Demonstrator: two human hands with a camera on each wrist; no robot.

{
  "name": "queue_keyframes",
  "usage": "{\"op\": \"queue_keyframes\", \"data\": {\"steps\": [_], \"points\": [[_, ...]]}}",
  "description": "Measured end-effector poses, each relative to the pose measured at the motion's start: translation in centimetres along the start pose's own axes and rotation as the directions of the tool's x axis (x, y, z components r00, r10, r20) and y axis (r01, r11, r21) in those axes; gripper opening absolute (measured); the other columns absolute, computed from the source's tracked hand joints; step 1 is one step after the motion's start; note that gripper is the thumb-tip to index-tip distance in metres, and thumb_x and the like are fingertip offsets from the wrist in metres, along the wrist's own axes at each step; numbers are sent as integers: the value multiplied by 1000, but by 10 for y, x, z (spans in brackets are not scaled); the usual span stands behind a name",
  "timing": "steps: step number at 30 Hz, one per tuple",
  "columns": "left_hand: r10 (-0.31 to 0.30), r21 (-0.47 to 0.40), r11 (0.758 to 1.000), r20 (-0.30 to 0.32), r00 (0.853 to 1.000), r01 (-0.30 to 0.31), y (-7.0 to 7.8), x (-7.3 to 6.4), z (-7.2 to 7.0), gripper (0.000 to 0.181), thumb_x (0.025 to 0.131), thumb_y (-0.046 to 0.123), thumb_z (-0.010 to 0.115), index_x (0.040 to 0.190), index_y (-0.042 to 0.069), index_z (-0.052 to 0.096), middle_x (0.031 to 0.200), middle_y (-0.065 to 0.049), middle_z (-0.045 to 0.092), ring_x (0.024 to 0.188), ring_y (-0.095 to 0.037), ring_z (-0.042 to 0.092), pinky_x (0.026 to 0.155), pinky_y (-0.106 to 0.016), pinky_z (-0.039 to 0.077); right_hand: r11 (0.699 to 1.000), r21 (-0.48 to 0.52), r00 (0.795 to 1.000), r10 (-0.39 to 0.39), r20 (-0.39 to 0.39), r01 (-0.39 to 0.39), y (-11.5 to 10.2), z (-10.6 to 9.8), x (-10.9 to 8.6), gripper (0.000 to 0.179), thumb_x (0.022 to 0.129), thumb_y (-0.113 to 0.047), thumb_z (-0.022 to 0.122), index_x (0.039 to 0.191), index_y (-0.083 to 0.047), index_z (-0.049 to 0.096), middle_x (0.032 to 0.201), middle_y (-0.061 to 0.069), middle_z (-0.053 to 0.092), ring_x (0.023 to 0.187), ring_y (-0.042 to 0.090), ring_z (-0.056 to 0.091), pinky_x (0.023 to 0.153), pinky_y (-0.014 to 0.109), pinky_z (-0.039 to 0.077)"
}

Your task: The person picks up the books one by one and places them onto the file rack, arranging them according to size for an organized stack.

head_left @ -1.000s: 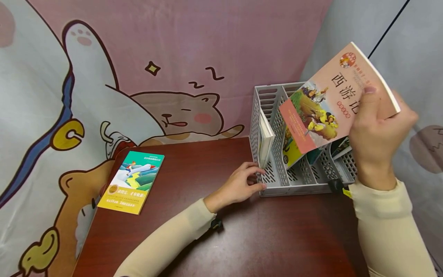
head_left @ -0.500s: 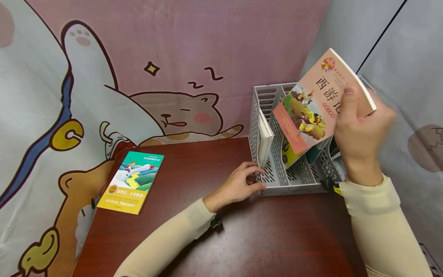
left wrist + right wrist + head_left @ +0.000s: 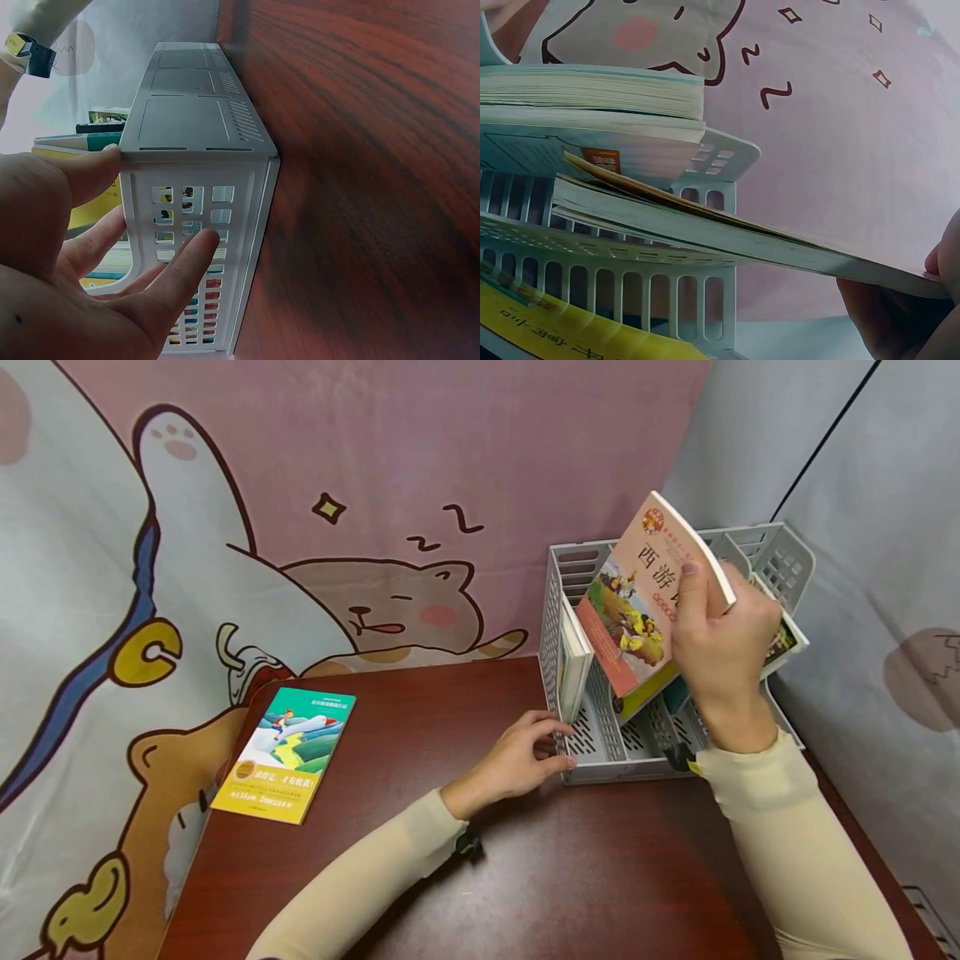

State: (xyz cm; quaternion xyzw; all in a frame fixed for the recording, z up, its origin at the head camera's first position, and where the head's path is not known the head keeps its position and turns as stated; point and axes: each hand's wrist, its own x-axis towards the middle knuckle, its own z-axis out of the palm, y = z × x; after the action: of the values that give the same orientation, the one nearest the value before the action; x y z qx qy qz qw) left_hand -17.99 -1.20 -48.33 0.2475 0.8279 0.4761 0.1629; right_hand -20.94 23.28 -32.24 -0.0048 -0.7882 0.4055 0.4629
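My right hand grips the upper edge of a pink paperback book, thumb on its illustrated cover. The book is tilted, its lower end over the left part of a grey file rack. In the right wrist view, the book's page edge slants down among the rack's dividers, below other books. My left hand holds the rack's front left corner. The left wrist view shows one finger against the perforated side wall and another at the front panel's edge.
White-edged books stand in the rack's leftmost compartment. A yellow book leans in the compartment beside it, with more books to the right. A green and yellow book lies on the left of the brown table, before a cartoon backdrop.
My right hand has moved left and slightly down with the pink book, from the rack's right side toward its left compartments. The left hand stays at the rack's corner.
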Motion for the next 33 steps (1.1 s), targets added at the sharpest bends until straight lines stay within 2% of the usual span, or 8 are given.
{"op": "queue_keyframes", "data": {"steps": [4, 9, 16, 19, 24, 25, 29, 33], "points": [[2, -2, 1000, 1, 1000, -2, -1, 1, 0, 43, 101, 28, 84, 140, 14, 73, 166, -14, 51, 130, -33, 72, 104, -35, 64, 1000, -18, 1000, -1, -4, 1, 1, 1, 1, 45, 109, -35, 65, 109, 6, 83, 104, 25, 84, 80, -28, 58, 59, -3, 39], [3, -3, 1000, -2, 1000, -3, -3, 2, 0, 43, 100, 28, 84, 139, 14, 73, 166, -16, 50, 129, -35, 73, 104, -36, 64, 1000, -13, 1000, 3, -9, -3, 2, -4, 7, 44, 109, -37, 64, 114, 2, 84, 107, 22, 84, 83, -26, 61, 63, -3, 43], [7, -5, 1000, 1, 1000, -7, -2, 3, 0, 45, 100, 26, 84, 141, 11, 72, 167, -17, 49, 128, -36, 73, 104, -39, 64, 998, 63, 994, -8, -107, 15, 0, -17, 20, 33, 106, -37, 70, 105, -10, 88, 101, 23, 84, 81, -13, 75, 63, 3, 52], [11, -7, 1000, 2, 1000, -11, -2, 3, 1, 46, 100, 24, 84, 142, 10, 72, 167, -18, 49, 128, -37, 73, 105, -41, 64, 994, 108, 990, 28, -136, -13, -7, -25, 26, 24, 105, -31, 72, 103, -14, 88, 103, 18, 85, 85, -5, 80, 65, 6, 56], [10, -13, 1000, 1, 1000, -10, -1, 3, 0, 44, 100, 25, 84, 141, 11, 72, 167, -16, 49, 128, -37, 73, 105, -42, 64, 975, 220, 984, 80, -159, -44, -23, -36, 34, 19, 105, -20, 71, 108, -11, 88, 106, 13, 86, 92, 8, 85, 71, 13, 62], [8, -14, 1000, 0, 1000, -8, -1, 3, 0, 44, 100, 26, 84, 140, 12, 72, 167, -16, 49, 128, -37, 73, 105, -41, 64, 972, 233, 984, 73, -164, -33, -26, -37, 35, 19, 105, -19, 71, 109, -10, 87, 106, 12, 86, 93, 9, 85, 73, 14, 63], [6, -12, 1000, -2, 1000, -6, 0, 2, -1, 43, 100, 27, 84, 139, 13, 73, 167, -18, 49, 129, -37, 73, 105, -41, 64, 953, 294, 978, 121, -172, -66, -35, -40, 35, 18, 104, -14, 71, 109, -6, 87, 106, 13, 86, 92, 10, 85, 73, 15, 63], [6, -15, 1000, -1, 1000, -6, -1, 2, 0, 43, 100, 27, 84, 139, 13, 73, 167, -18, 49, 129, -37, 73, 106, -41, 64, 949, 301, 977, 147, -153, -96, -37, -41, 31, 18, 104, -15, 72, 108, -6, 87, 105, 13, 86, 89, 9, 85, 71, 14, 63]]}}
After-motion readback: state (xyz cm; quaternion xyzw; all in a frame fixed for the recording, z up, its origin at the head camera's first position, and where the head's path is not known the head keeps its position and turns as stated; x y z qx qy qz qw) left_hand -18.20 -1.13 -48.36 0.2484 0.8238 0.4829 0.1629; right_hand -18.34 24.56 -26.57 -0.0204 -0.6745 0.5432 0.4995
